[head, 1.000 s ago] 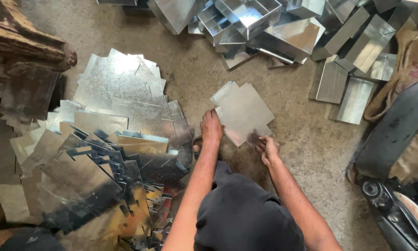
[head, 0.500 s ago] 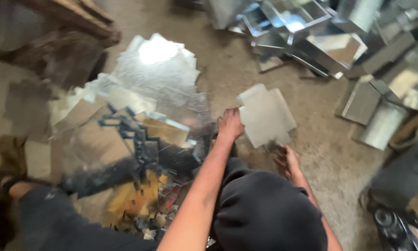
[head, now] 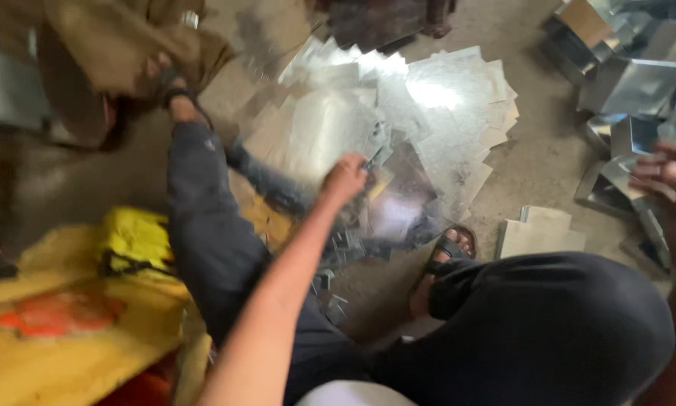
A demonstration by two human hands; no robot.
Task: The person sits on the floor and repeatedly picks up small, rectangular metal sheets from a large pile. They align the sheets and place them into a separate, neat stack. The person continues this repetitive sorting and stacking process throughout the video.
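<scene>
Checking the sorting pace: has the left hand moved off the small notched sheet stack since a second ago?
Yes. The left hand left the small stack and now reaches leftward onto the big sheet pile.

Silvery-grey, mottled metal sheets (head: pixel 398 113) gleam at upper centre over the dull brown-grey floor (head: pixel 537 162), shiny silver folded boxes (head: pixel 631 83) sit at upper right, a bright yellow bag (head: pixel 131 240) with an orange patch lies lower left, and black trousers (head: pixel 548 331) fill the lower right.
</scene>
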